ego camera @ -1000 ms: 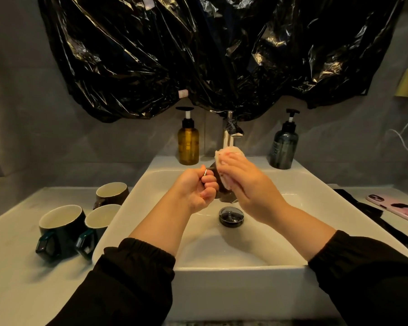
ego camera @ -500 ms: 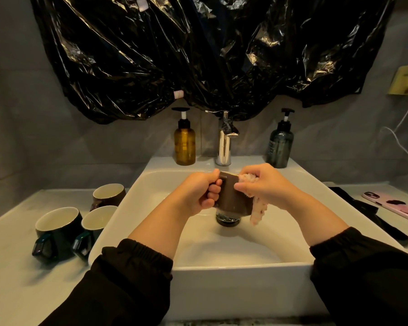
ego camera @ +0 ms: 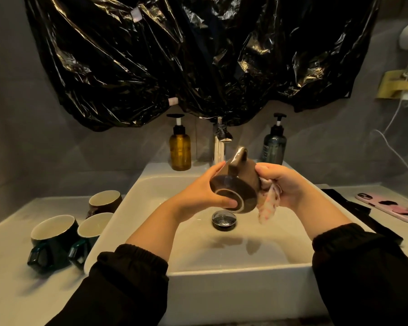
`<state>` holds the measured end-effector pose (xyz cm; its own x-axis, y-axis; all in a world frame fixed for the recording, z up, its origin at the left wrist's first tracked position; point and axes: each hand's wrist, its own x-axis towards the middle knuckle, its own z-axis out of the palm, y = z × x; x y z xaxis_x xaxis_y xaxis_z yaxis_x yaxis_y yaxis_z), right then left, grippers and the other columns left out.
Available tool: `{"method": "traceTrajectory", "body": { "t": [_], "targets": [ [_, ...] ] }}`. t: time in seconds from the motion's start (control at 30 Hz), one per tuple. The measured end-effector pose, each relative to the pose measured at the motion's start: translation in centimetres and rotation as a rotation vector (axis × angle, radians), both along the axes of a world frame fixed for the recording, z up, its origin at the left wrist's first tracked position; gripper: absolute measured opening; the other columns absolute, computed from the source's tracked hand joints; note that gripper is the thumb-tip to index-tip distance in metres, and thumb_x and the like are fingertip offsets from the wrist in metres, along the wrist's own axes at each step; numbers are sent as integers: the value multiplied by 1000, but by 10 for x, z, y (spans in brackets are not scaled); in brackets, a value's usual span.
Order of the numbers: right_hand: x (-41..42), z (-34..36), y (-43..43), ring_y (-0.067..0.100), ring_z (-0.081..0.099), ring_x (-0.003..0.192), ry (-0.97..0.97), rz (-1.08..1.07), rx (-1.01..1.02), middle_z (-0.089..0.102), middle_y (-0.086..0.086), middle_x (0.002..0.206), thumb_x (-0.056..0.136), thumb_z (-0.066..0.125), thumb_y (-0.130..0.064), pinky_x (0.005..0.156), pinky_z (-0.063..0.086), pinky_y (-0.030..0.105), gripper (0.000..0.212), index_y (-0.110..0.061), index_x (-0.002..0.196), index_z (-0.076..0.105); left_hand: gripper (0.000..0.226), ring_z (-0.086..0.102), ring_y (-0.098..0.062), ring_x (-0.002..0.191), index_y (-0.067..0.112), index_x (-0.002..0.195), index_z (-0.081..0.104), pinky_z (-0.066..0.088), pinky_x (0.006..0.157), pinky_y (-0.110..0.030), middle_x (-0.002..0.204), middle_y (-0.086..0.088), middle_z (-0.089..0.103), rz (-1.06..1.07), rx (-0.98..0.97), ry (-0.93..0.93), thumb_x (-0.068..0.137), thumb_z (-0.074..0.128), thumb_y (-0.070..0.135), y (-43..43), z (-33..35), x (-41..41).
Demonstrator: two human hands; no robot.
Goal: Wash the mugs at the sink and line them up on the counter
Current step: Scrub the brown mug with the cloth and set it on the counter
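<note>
1. Head view: your left hand [ego camera: 198,196] is wrapped round the base end of the mug [ego camera: 233,187], thumb on the foot ring. Your right hand [ego camera: 283,187] pinches the cloth [ego camera: 269,204] against the mug's side. The mug is held tipped over in the air above the sink [ego camera: 151,182], over the drain plug [ego camera: 224,218], base toward you and handle up.
2. The step in hand looks like wiping the outer wall and base. Turn the mug with the left hand and let the cloth sit where it is, so every strip of the wall passes under it.
3. Work the cloth round the root of the handle and into the groove of the foot ring, where dirt is likely to lodge.
4. Wet glaze is probably slippery. Hold the mug low over the basin, and do not ease one hand until the other has a firm hold.
5. The mug's mouth faces away from you, so its inside cannot be checked. Most of the cloth is hidden between your palm and the mug.
6. Whether water runs from the tap [ego camera: 219,147] is too dim to tell.
7. Three other mugs [ego camera: 53,241] stand on the tabletop [ego camera: 12,255] left of the sink, whose rim cuts off part of the nearest. You cannot tell whether they are washed.
</note>
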<state>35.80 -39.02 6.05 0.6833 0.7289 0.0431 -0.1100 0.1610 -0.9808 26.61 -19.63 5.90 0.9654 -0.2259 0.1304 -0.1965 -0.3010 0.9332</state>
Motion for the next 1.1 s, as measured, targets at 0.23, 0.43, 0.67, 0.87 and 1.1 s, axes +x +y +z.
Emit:
{"method": "traceTrajectory", "body": {
  "t": [0.23,0.43,0.67,0.87,1.1],
  "targets": [
    [-14,4,1,18,58,43,238,-93,136,50,2,41,95,42,-22,44,51,31,48,-9,56,67,87,55,-21,116,27,140,32,48,97,-36,125,-3,53,-28,-217,34,69,73,-1,-2,-4,4],
    [-19,4,15,25,68,73,158,-287,-11,68,10,75,95,53,-32,71,51,39,29,-9,84,66,49,59,-18,105,31,111,50,53,77,-23,110,2,62,119,-243,-13,78,71,2,-7,-9,10],
    [1,10,3,24,64,80,367,-363,462,64,13,89,98,28,-26,81,50,37,36,-4,96,56,88,49,-9,109,38,125,35,48,86,-20,125,11,44,358,238,-320,57,89,22,-1,-17,14],
    [4,1,3,22,67,86,-122,-486,-25,65,15,102,91,56,-11,67,53,29,32,2,120,54,94,45,-2,100,39,127,29,43,68,-4,126,13,36,383,369,-444,56,90,29,0,-18,11],
    [-15,4,9,26,65,91,-343,-435,-98,71,7,89,87,66,-18,78,50,37,14,-11,97,72,96,45,-4,108,34,131,31,44,77,-5,132,11,37,413,398,-524,56,90,29,3,-19,12]
  ]
}}
